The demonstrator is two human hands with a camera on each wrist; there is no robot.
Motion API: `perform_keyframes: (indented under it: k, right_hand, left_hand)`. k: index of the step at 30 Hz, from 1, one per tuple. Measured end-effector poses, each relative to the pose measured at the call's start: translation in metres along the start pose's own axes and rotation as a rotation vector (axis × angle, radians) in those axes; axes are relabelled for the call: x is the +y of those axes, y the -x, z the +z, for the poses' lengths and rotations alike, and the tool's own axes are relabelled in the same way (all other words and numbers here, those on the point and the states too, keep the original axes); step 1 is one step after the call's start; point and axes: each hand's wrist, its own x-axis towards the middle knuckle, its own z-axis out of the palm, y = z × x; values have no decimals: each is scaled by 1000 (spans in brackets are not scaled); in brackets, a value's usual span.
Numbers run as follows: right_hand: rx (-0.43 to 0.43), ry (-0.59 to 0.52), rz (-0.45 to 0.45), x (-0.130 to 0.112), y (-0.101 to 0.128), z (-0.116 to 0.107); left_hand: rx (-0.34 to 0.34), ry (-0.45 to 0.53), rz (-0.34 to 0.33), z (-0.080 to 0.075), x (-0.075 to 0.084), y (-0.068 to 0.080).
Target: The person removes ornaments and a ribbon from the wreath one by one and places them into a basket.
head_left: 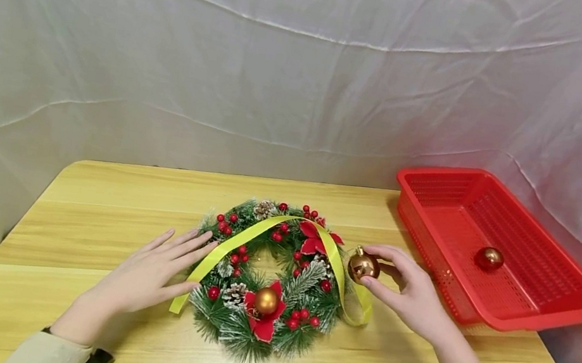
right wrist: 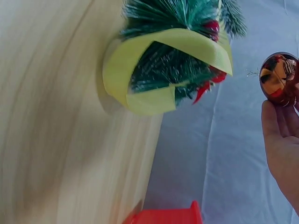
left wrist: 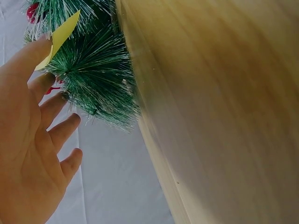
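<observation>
Right hand (head_left: 416, 299) grip pinches gold bauble (head_left: 363, 265) beside wreath (head_left: 274, 281); left hand (head_left: 148, 276) released, fingers flat, touching wreath's yellow ribbon (head_left: 234, 243) on worktop (head_left: 90, 206).

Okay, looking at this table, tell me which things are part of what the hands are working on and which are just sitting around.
In hand:
- wreath, left hand resting flat at its edge
- gold ball, pinched by the right hand
- yellow ribbon draped across the wreath

Lying about:
- red basket at the table's right
- red ball inside the basket
- white backdrop cloth
</observation>
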Motion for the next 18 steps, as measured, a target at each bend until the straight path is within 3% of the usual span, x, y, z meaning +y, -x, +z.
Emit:
perform_keyframes:
  k: [18]
  right_hand:
    - [61,59,16,6,13,-32]
  left_hand:
    - [-15,2,-15,1,-1,0]
